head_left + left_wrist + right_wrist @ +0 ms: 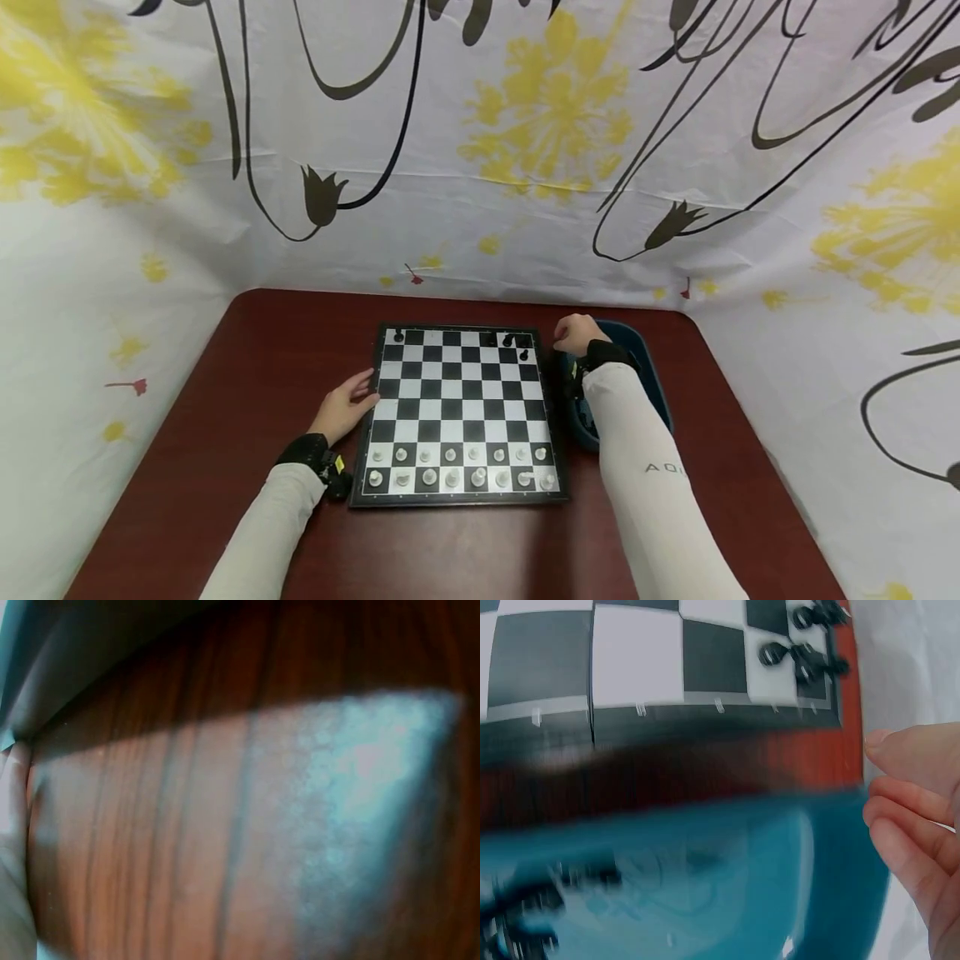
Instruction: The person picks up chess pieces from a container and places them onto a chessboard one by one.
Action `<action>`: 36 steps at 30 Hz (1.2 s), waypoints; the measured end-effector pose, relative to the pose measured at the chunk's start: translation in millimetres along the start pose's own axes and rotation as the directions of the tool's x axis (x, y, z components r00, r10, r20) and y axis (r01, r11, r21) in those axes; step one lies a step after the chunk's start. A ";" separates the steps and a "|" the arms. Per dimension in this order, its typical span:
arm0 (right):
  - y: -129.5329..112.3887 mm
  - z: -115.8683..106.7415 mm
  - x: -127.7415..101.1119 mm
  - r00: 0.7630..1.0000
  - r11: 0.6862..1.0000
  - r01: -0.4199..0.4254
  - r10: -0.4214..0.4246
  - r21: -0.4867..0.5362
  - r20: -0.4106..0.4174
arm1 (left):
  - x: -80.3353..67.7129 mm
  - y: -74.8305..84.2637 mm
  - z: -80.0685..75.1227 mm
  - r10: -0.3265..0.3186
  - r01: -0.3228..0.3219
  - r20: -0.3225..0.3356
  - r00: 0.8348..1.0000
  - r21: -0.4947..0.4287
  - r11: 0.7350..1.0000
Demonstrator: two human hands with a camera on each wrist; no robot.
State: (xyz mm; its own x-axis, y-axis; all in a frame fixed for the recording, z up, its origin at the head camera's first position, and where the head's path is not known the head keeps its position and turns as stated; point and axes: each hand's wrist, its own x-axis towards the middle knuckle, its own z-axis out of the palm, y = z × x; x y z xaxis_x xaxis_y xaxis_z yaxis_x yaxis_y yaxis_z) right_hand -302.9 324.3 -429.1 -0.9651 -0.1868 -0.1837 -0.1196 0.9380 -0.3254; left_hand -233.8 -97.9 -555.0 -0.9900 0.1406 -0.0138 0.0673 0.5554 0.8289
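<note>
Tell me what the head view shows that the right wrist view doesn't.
Only the head view shows the left hand resting at the chessboard's left edge, the white pieces in two near rows, and the patterned cloth behind. Only the right wrist view shows inside the blue tray, where blurred dark pieces lie. Both show the chessboard, black pieces at its far right corner, the red table, and the right hand over the tray, holding nothing visible.
</note>
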 end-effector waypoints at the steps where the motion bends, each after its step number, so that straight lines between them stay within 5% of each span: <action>1: -0.1 -5.0 -5.3 1.000 1.000 -0.005 0.005 0.000 -0.001 | -0.7 -0.5 -1.3 -0.002 0.002 0.000 1.000 0.004 1.000; 7: 13.8 -23.5 -34.9 0.997 0.999 -0.047 0.045 0.028 0.061 | -3.9 -2.8 -7.5 0.011 -0.011 -0.003 1.000 0.020 1.000; 15: 51.8 -18.8 -56.9 0.986 0.994 -0.109 0.108 -0.001 0.128 | -4.9 -6.5 -9.4 0.009 -0.009 0.007 1.000 0.022 1.000; 24: 86.2 -10.8 -75.4 0.984 0.989 -0.150 0.149 -0.002 0.103 | -5.7 -8.6 -8.7 0.061 -0.060 -0.022 0.998 0.038 0.997; 36: 83.9 11.0 -106.9 0.966 0.980 -0.197 0.192 0.012 0.171 | -2.6 -0.1 0.8 0.050 -0.050 -0.004 0.999 0.042 0.998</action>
State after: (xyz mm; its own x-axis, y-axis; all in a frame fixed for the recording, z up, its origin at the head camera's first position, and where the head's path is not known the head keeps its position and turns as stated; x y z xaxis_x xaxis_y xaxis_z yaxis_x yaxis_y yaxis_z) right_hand -207.2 419.8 -446.9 -0.9157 -0.0500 -0.3987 0.0759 0.9528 -0.2938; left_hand -231.1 -97.7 -555.5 -0.9858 0.1650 0.0301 0.1219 0.5820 0.8040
